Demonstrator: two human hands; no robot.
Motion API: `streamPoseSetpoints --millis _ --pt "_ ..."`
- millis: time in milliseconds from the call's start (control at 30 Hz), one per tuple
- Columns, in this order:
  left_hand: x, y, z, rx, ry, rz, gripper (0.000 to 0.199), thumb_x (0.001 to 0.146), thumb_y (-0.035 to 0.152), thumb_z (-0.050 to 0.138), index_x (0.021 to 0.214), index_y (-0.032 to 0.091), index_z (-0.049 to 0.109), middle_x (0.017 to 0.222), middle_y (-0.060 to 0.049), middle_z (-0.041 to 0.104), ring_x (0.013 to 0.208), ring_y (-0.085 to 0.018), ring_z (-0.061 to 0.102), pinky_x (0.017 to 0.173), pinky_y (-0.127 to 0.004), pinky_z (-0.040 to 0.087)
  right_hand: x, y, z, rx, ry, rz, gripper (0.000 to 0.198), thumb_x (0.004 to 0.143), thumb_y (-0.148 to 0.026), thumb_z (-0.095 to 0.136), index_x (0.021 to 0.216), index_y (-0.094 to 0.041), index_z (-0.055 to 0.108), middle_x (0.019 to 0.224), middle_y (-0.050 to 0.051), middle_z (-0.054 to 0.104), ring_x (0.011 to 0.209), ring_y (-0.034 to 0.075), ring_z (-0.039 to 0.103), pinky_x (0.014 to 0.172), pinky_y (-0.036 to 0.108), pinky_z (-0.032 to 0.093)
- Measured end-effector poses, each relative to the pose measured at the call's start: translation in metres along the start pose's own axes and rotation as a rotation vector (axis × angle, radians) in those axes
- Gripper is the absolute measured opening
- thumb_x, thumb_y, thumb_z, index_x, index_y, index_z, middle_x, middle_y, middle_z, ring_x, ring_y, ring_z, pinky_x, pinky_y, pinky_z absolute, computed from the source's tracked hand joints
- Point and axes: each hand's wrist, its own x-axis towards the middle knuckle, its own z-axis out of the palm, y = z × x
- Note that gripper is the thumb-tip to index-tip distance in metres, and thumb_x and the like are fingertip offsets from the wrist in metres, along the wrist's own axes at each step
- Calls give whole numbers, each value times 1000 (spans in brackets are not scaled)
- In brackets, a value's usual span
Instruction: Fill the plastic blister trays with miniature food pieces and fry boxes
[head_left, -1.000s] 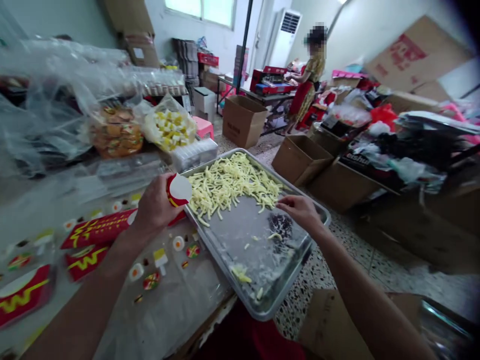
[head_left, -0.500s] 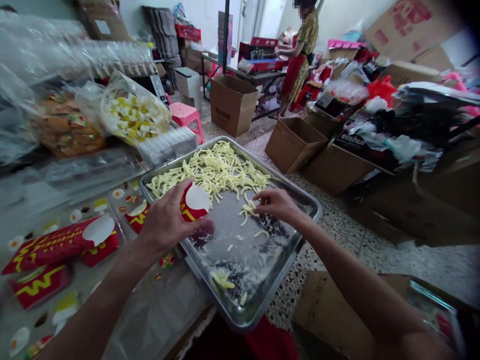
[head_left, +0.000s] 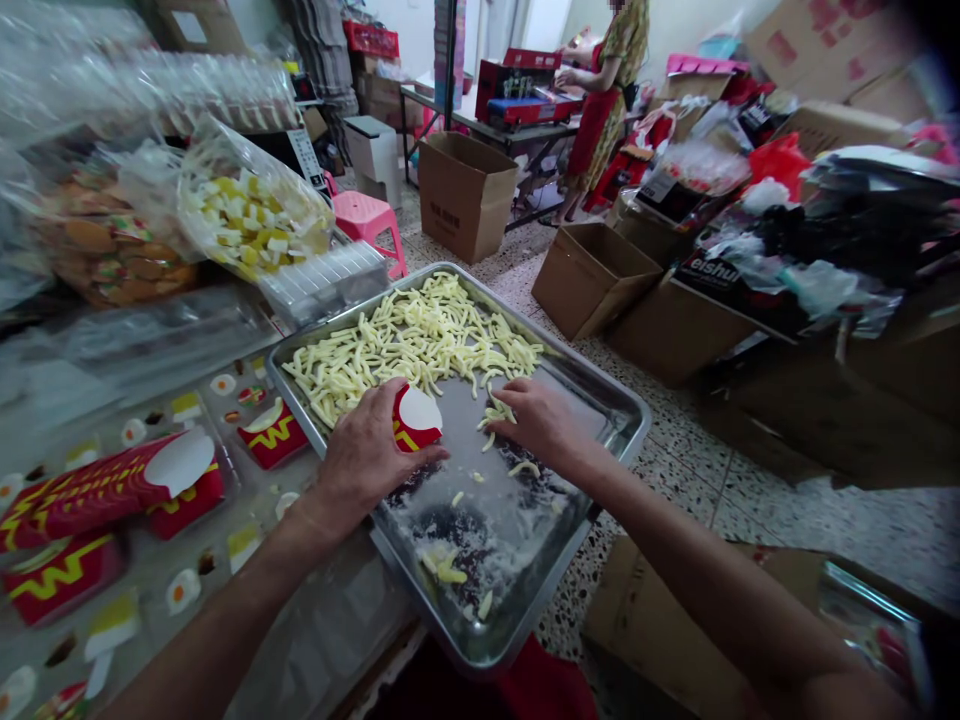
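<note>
My left hand (head_left: pixel 375 430) grips a small red fry carton (head_left: pixel 416 418) with a white front and yellow marks, held over the metal tray (head_left: pixel 637 415). Across the tray's far half lies a heap of pale yellow fry-shaped sticks (head_left: pixel 420 330). With fingers bent together, my right hand (head_left: pixel 536 420) pinches a few of these sticks at the near edge of the heap; the fingertips partly hide them. White powder and a few loose sticks (head_left: pixel 444 568) lie in the near part of the tray.
To the left, flat red cartons (head_left: pixel 274 435) and a nested carton stack (head_left: pixel 105 480) lie on clear packs. Behind them are a bag of yellow-white pieces (head_left: pixel 251 225) and a pink stool (head_left: pixel 366 215). Cardboard boxes (head_left: pixel 592 275) stand on the floor. A person (head_left: pixel 607 100) works farther back.
My left hand has moved right with the carton, closer to my right hand. The right hand has shifted slightly left, its fingers closing on the sticks. The view has moved a little.
</note>
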Motion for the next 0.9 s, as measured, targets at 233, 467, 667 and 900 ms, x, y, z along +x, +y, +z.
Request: streamPoseSetpoints --millis 233,467,667,900 --pt "-6 26 7 147 -222 34 83 73 60 79 139 21 48 123 -12 64 105 -31 65 88 -40 51 9 1 6 -33 -137 -5 14 82 -11 68 84 -20 78 88 5 70 77 18 62 68 27 39" --pt "13 42 15 231 -420 133 73 57 48 92 118 23 60 115 -10 65 108 -33 62 90 -41 48 9 -25 4 217 -144 -120 21 71 -11 76 89 -20 79 78 -1 70 70 15 60 65 23 38" --pt "10 36 29 -132 -347 20 68 61 46 89 116 21 57 111 -7 67 104 -28 64 86 -38 50 -7 -51 5 213 -68 -4 17 90 -9 60 89 -15 76 93 7 69 79 16 60 73 24 42" --pt "-3 57 38 -53 -133 19 60 63 29 82 117 22 55 118 -10 66 113 -31 61 102 -44 46 -37 -56 9 275 2 57 19 92 -10 58 102 -14 73 105 11 65 91 20 61 77 26 45"
